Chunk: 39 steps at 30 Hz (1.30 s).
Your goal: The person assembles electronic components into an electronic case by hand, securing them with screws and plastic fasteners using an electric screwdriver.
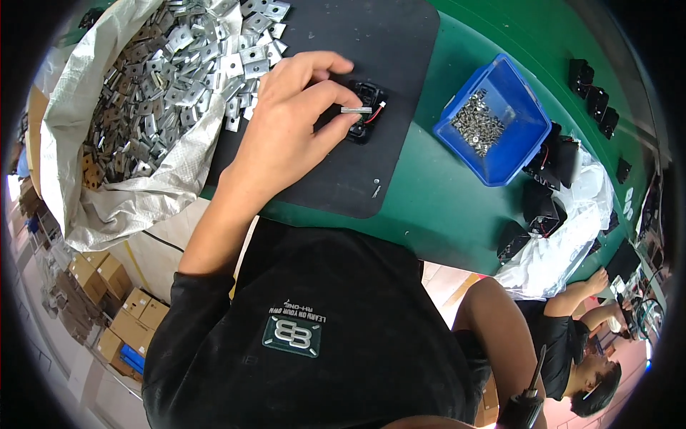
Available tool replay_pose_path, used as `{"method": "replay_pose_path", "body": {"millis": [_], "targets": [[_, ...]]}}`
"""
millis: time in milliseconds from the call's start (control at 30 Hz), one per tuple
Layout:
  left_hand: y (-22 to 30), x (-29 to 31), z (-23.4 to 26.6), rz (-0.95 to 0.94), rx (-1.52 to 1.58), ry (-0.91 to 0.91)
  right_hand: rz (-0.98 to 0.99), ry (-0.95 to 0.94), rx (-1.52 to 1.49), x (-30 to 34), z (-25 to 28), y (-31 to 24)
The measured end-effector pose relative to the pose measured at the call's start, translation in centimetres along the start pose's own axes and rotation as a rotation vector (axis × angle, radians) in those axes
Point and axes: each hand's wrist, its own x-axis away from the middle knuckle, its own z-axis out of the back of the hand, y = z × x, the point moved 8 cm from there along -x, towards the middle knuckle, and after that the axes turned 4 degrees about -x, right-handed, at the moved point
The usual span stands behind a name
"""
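Left hand on a small black part at the mat

The left hand pinches a short metal pin between its fingertips, right over a black part with red and white wires, which lies on the black mat on the green tabletop. A sack of metal plates sits just left; a blue bin of screws lies to the right. The right hand grips a tool handle at the lower edge.

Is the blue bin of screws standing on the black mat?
No, the blue bin stands on the green table, to the right of the black mat.
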Motion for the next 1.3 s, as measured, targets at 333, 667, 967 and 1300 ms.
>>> {"method": "replay_pose_path", "body": {"millis": [333, 667, 967, 1300], "targets": [[-2.0, 0.5, -1.3, 0.004, -0.085, -0.047, -0.119, 0.113, -0.146, -1.7, 4.7, -21.7], [-2.0, -2.2, -3.5, -0.012, 0.116, -0.09, -0.431, 0.508, -0.21, -5.5, 9.3, -21.8], [0.2, -3.7, -2.3, -0.047, 0.137, -0.084, -0.507, 0.832, -0.066, 12.1, 7.3, 16.5], [0.4, -3.8, -0.4, -0.052, 0.092, -0.034, -0.608, 0.68, 0.529, 17.1, 9.1, 22.3]]}}
